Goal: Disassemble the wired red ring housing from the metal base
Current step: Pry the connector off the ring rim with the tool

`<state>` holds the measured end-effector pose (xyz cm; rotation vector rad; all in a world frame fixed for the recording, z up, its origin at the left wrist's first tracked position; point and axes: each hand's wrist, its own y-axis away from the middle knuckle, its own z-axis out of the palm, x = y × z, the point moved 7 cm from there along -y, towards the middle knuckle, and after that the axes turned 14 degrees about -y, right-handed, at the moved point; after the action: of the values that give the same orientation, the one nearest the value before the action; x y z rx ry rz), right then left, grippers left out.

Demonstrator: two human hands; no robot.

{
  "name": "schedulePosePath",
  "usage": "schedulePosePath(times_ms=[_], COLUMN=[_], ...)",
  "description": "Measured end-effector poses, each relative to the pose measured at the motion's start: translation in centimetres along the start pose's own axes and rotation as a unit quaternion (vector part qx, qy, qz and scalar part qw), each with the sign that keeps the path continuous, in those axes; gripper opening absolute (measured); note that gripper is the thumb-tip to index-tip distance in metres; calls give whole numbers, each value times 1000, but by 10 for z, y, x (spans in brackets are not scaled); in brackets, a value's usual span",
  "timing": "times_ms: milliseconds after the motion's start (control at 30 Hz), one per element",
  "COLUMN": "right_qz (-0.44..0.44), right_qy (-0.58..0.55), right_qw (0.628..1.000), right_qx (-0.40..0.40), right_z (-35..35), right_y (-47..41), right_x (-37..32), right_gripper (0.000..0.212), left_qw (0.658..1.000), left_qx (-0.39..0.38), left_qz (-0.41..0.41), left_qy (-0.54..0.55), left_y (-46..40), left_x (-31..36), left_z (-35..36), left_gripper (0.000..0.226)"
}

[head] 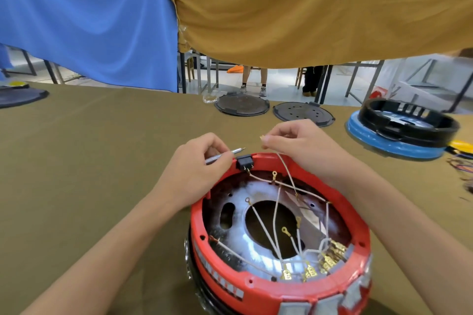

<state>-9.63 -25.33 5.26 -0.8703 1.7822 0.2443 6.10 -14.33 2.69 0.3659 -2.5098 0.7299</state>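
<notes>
The red ring housing (258, 286) sits upside down near the front edge, around a shiny metal base (256, 253) with a round hole. White wires (275, 215) with brass terminals cross inside it. A black switch (245, 162) is clipped into the far rim. My left hand (202, 161) grips a silver screwdriver (236, 151) beside the switch and rests against the rim. My right hand (294, 139) pinches a brass terminal on a white wire, lifted just above the far rim.
The table has an olive cloth (89, 161). Two dark round lids (242, 105) (303, 112) lie at the far edge. A black ring on a blue base (399, 133) stands at the right, with loose coloured wires (460, 163) beside it. Blue and mustard cloths hang behind.
</notes>
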Motion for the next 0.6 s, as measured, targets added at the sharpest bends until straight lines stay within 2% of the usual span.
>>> schedulePosePath(times_ms=[167,267,333,433,500,600], right_qz=[45,62,56,43,55,95], right_qy=[-150,-161,-89,88,163,217], right_qw=[981,977,985,980,974,967], right_qx=[112,129,139,176,147,94], right_z=[-41,-52,-62,-84,-85,-72], right_y=[-11,-16,-19,-19,-20,-20], right_x=[18,29,36,46,58,82], right_gripper=[20,18,18,19,17,20], left_qw=[995,987,983,973,972,970], left_qx=[-66,-110,-131,-171,-179,-181], left_qz=[-60,-79,-75,-76,-72,-80], left_qy=[52,85,103,137,136,141], left_y=[-1,-1,-2,0,1,1], left_x=[-15,-17,-16,-17,-16,-16], left_z=[15,20,20,20,21,22], left_gripper=[12,13,11,8,9,10])
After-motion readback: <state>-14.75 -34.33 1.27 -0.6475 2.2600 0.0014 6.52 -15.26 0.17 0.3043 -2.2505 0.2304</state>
